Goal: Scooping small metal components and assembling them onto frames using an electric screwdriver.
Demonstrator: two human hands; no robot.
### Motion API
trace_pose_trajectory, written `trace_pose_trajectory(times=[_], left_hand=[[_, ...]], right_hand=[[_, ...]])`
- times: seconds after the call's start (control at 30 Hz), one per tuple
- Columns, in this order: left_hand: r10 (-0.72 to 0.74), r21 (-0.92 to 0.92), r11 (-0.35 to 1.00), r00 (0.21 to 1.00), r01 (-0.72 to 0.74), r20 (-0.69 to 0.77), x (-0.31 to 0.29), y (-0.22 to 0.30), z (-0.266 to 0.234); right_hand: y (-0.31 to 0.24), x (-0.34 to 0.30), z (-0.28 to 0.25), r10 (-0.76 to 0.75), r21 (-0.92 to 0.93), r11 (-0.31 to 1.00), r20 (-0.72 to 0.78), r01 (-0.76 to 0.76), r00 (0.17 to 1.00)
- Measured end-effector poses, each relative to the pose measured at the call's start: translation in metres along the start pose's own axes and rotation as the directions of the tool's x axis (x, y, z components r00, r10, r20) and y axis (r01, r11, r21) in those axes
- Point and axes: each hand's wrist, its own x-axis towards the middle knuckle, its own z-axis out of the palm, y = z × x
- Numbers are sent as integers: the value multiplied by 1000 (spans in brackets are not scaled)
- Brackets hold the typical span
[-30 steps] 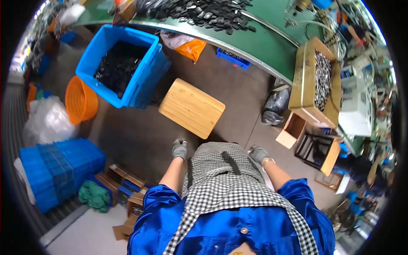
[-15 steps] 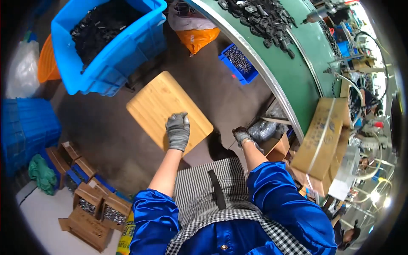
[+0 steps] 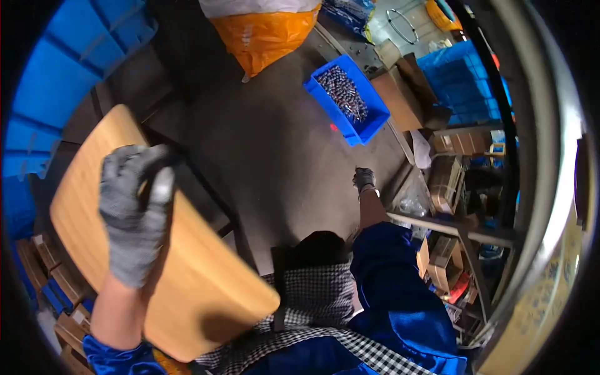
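Note:
My left hand, in a grey glove, grips the edge of a light wooden stool seat that fills the lower left; its dark frame shows beyond the glove. My right hand, also in a grey glove, reaches down toward the grey floor near the foot of a bench, with nothing visible in it. A small blue tray full of small metal parts lies on the floor beyond it. My blue sleeves and checked apron fill the bottom.
A large blue crate stands at the left. An orange bag lies at the top. Cardboard boxes and a blue bin crowd the upper right under the bench, with more boxes on a low shelf.
My view has dropped much closer to the floor. The left hand has closed on the stool seat and drawn it toward me; the right hand has stretched out toward the floor.

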Motion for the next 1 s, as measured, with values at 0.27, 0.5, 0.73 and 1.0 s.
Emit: trace_pose_trajectory(times=[0.27, 0.5, 0.73, 1.0], left_hand=[[-86, 204, 977, 986, 56, 141, -7, 27, 5], [-58, 335, 942, 979, -11, 197, -6, 41, 9], [-251, 403, 900, 952, 164, 173, -15, 28, -3], [-68, 376, 927, 982, -4, 177, 56, 43, 5]], right_hand=[[-24, 113, 17, -211, 99, 970, -117, 222, 971], [-34, 132, -3, -159, 70, 984, -27, 161, 987], [-40, 70, 10, -500, -136, 863, -105, 486, 860], [-92, -5, 4, -345, -57, 938, -229, 342, 910]])
